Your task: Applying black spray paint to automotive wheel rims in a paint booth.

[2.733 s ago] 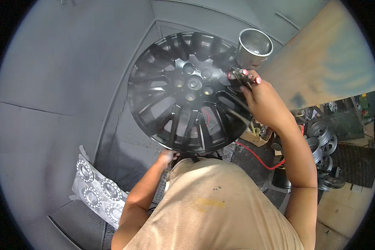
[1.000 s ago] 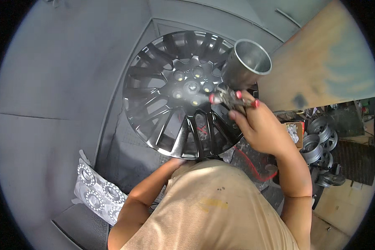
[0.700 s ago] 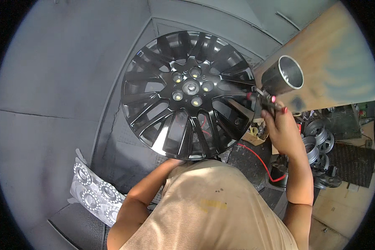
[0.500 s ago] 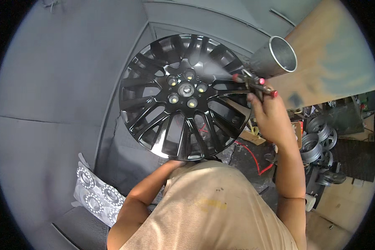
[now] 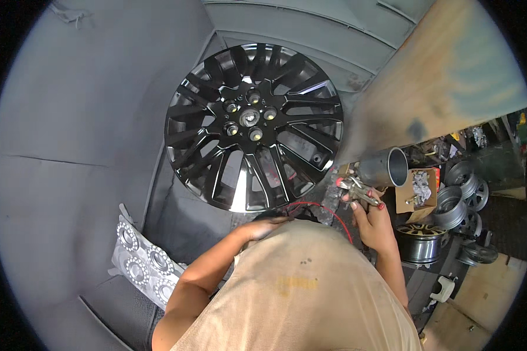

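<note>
A glossy black multi-spoke car wheel (image 5: 250, 118) faces up in front of me, bright light reflecting off its near spokes. Just off its lower right rim, my right hand (image 5: 373, 225) is closed round a metal spray gun (image 5: 357, 191) with red-tipped knobs. The gun carries a grey metal cup (image 5: 383, 168), its round end turned to the right. My left hand (image 5: 264, 229) is at the wheel's near edge, close to my shirt. Its fingers reach in by a dark part under the rim; what they touch, if anything, is hidden.
Grey walls (image 5: 76, 216) rise at the left and back. A tan paint-stained panel (image 5: 445, 82) leans at right. Beyond it sit a cardboard box (image 5: 407, 198), silver wheels (image 5: 449, 209) and a gold-spoked wheel (image 5: 418, 251). A red hose (image 5: 334, 214) trails below. A sheet with ring patterns (image 5: 146, 263) lies lower left.
My right hand has brought the spray gun down and nearer me, from the wheel's upper right to its lower right. The mist over the spokes is gone. More of my left hand shows.
</note>
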`<act>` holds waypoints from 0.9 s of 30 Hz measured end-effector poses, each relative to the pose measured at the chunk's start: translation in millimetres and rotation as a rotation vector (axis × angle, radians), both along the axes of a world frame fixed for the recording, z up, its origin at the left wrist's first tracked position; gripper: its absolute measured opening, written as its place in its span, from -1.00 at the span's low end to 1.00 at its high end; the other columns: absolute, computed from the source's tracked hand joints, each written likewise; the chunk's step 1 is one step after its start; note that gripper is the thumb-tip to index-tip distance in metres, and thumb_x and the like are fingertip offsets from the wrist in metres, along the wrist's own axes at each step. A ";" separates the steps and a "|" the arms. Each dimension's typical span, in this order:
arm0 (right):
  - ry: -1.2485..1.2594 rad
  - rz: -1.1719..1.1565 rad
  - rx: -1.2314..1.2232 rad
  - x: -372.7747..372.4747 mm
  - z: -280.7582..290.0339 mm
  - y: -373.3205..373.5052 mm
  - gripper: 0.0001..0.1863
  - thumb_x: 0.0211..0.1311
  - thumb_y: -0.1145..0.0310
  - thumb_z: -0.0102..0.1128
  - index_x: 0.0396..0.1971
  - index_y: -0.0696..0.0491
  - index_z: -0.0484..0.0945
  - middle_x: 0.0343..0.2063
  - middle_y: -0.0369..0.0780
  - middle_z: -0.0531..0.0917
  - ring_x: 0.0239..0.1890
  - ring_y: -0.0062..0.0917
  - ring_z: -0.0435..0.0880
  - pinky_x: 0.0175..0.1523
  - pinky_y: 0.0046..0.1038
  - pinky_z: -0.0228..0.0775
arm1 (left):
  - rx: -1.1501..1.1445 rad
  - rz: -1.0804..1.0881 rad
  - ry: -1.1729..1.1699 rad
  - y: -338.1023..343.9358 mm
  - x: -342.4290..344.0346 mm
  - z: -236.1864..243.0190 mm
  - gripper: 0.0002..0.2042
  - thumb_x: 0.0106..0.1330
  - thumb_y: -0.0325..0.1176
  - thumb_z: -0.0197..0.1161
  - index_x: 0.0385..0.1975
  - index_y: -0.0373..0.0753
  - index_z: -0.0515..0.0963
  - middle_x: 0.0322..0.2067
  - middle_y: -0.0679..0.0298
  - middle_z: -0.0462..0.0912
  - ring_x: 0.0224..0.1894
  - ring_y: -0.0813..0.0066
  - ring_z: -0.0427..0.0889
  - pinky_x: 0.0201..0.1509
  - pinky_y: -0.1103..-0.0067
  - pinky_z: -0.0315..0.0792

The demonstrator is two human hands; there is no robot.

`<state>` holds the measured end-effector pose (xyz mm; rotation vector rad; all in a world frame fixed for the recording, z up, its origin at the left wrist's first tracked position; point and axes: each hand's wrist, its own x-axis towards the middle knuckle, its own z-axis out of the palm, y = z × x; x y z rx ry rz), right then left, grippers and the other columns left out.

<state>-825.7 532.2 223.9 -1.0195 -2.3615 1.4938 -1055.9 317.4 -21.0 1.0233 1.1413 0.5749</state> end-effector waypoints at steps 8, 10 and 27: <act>0.067 -0.100 0.094 80.5 -94.5 10.3 -0.79 0.40 0.46 0.06 -0.05 0.20 0.55 -0.47 -0.18 0.61 -0.59 -0.56 0.55 -0.39 -0.45 0.41 | -0.194 -0.041 0.051 9.4 42.2 31.7 -0.33 0.46 0.05 0.10 0.46 -0.19 0.22 0.44 0.11 0.26 0.44 0.30 0.25 0.50 0.43 0.12; 0.046 -0.068 0.078 82.1 -94.6 12.2 -0.80 0.40 0.47 0.05 -0.08 0.20 0.56 -0.46 -0.14 0.61 -0.60 -0.52 0.55 -0.40 -0.43 0.40 | -0.247 0.004 0.057 -2.1 47.4 41.2 -0.33 0.46 0.08 0.08 0.46 -0.18 0.22 0.45 0.09 0.24 0.46 0.23 0.23 0.51 0.39 0.10; 0.287 0.399 0.133 -64.0 72.1 65.7 -0.78 0.43 0.41 0.01 -0.10 0.23 0.55 -0.18 -0.02 0.58 -0.15 -0.16 0.63 0.03 -0.27 0.44 | -0.373 0.634 0.260 -100.3 34.9 -11.5 -0.41 0.45 0.01 0.17 0.32 -0.30 0.41 0.26 0.00 0.50 0.32 0.18 0.45 0.42 0.41 0.24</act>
